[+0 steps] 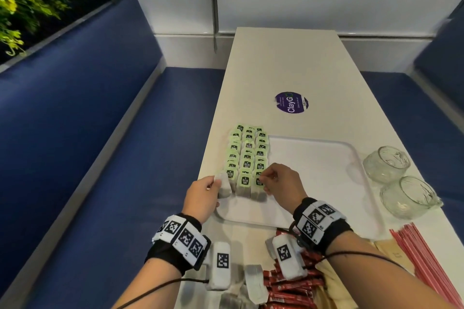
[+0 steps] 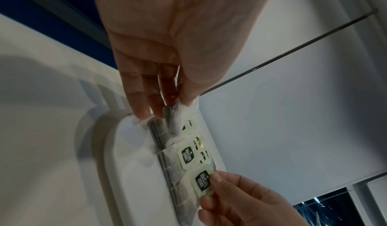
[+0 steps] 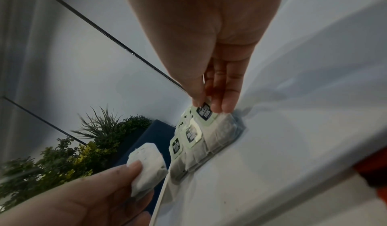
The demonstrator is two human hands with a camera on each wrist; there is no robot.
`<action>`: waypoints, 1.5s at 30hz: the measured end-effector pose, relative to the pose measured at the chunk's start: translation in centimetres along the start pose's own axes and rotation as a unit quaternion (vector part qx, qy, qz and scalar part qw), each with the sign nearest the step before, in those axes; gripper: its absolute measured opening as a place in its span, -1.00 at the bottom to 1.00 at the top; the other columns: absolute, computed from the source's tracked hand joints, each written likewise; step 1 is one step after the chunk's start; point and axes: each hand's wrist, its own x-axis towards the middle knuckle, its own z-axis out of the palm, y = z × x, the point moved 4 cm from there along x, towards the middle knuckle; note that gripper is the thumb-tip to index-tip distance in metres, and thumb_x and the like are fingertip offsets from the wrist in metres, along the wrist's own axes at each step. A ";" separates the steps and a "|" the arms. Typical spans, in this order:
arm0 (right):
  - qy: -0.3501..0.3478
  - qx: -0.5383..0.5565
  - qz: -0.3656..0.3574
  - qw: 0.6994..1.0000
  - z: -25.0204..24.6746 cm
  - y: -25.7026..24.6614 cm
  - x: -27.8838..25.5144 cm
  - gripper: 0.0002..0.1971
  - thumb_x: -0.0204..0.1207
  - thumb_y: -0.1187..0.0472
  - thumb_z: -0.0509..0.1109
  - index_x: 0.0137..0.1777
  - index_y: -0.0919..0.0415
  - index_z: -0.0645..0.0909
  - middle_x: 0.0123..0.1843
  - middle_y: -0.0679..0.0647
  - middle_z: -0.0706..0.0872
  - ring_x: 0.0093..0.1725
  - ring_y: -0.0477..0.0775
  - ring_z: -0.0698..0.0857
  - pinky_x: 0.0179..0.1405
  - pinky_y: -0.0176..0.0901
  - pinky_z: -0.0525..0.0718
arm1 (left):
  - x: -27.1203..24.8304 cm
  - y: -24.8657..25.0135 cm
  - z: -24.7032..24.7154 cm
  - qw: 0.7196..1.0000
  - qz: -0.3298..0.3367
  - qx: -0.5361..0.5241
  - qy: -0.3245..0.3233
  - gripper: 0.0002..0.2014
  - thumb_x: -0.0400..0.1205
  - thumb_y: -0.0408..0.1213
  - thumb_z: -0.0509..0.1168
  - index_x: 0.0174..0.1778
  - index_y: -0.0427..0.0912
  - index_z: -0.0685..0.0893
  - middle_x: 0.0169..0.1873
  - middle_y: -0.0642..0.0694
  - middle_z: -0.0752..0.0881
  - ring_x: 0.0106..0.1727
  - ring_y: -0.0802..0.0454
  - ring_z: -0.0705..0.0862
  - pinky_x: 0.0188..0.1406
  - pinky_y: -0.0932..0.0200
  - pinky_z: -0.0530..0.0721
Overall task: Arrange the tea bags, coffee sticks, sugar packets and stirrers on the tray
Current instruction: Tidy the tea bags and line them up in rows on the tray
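Observation:
A white tray [image 1: 313, 183] lies on the table, and tea bags with green tags [image 1: 247, 155] stand in three rows along its left side. My left hand [image 1: 217, 183] pinches a loose white tea bag [image 2: 178, 118] at the near end of the left row, over the tray's left rim. My right hand [image 1: 262, 179] pinches the green tag [image 2: 202, 182] of the nearest bag in the right row. In the right wrist view the thumb and fingertips [image 3: 227, 107] close on that tag [image 3: 205, 113], and the left hand's tea bag [image 3: 146, 163] shows at the lower left.
Two glass bowls [image 1: 386, 163] [image 1: 409, 195] stand right of the tray. At the near edge lie red coffee sticks [image 1: 293, 291], loose tea bags [image 1: 254, 283], tan packets [image 1: 391, 251] and pink stirrers [image 1: 426, 263]. A purple sticker [image 1: 291, 102] sits farther up the table, with blue benches on both sides.

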 end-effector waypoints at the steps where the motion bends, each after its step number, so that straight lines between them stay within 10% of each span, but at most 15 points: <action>1: -0.001 -0.003 0.002 1.000 0.0 0.1 0.1 -0.89 0.54 0.34 0.44 -0.19 0.15 0.65 -0.34 -0.02 0.71 -0.34 0.04 0.72 -0.19 -0.09 0.75 | 0.1 -0.1 0.0 1.000 0.002 0.005 -0.002 -0.74 0.73 -0.23 0.24 -0.13 -0.37 0.65 -0.27 -0.25 0.69 -0.23 -0.20 0.74 -0.08 -0.22 0.79; 6: 0.042 -0.037 -0.014 0.998 -0.2 0.3 -0.2 -0.84 0.48 0.14 0.52 0.02 0.04 0.64 -0.05 -0.06 0.63 -0.21 -0.04 0.64 -0.19 -0.26 0.57 | -0.5 0.6 0.0 1.000 0.006 -0.025 0.006 -0.96 0.62 -0.27 0.43 -0.09 -0.10 0.69 -0.25 -0.10 0.79 -0.25 -0.02 0.73 -0.01 -0.06 0.74; 12: -0.041 0.067 -0.064 0.995 0.4 -2.3 -2.2 -0.91 0.49 0.06 0.52 -0.06 0.02 0.71 -0.20 -0.09 0.73 -0.32 -0.17 0.63 -0.24 -0.34 0.56 | -2.4 3.5 1.2 0.997 0.051 -0.049 -0.044 -0.93 0.61 -0.33 0.45 -0.14 -0.05 0.77 -0.34 0.00 0.80 -0.34 0.15 0.72 -0.27 0.27 0.67; 18: -0.008 0.014 -0.080 0.997 0.1 -2.7 -3.2 -0.86 0.55 0.12 0.46 -0.23 0.03 0.59 -0.30 -0.11 0.68 -0.30 -0.07 0.65 -0.26 -0.22 0.60 | -3.6 3.6 1.0 0.996 0.071 -0.009 0.046 -0.98 0.57 -0.23 0.49 -0.12 -0.03 0.80 -0.26 0.14 0.79 -0.23 0.23 0.72 -0.12 0.15 0.75; 27: -0.037 0.007 -0.091 0.995 1.1 -3.6 -4.3 -0.91 0.60 0.17 0.34 -0.02 0.08 0.69 -0.21 -0.11 0.77 -0.24 -0.07 0.71 -0.15 -0.18 0.67 | -4.8 4.0 2.6 0.991 0.047 -0.124 -0.014 -0.93 0.64 -0.23 0.42 -0.12 -0.01 0.81 -0.21 -0.05 0.86 -0.08 0.04 0.83 -0.10 0.09 0.82; 32: -0.071 0.026 -0.089 0.993 1.2 -3.1 -4.4 -0.79 0.61 0.29 0.31 0.05 0.05 0.76 -0.22 -0.21 0.73 -0.33 -0.26 0.67 -0.29 -0.47 0.53 | -3.1 2.7 1.5 0.998 0.034 -0.048 0.009 -0.86 0.64 -0.22 0.40 -0.13 -0.18 0.82 -0.31 -0.09 0.83 -0.18 -0.09 0.81 -0.16 0.03 0.81; 38: -0.061 0.005 -0.052 0.997 0.3 -0.3 -3.5 -0.84 0.60 0.21 0.37 -0.08 -0.08 0.72 -0.01 -0.14 0.76 -0.22 -0.12 0.69 -0.12 -0.21 0.66 | -1.0 0.4 0.2 0.995 0.017 0.102 0.007 -0.84 0.64 -0.16 0.41 -0.12 -0.16 0.82 -0.21 -0.04 0.81 -0.18 0.04 0.67 -0.23 0.22 0.52; 45: -0.036 -0.015 -0.005 0.999 0.0 1.4 -2.7 -0.88 0.55 0.23 0.40 -0.09 -0.01 0.71 -0.22 -0.15 0.71 -0.22 -0.12 0.68 -0.28 -0.39 0.51 | 1.5 1.5 0.0 0.991 0.032 0.126 -0.006 -0.89 0.64 -0.13 0.42 -0.20 0.02 0.77 -0.28 0.13 0.76 -0.21 0.17 0.63 -0.24 0.30 0.44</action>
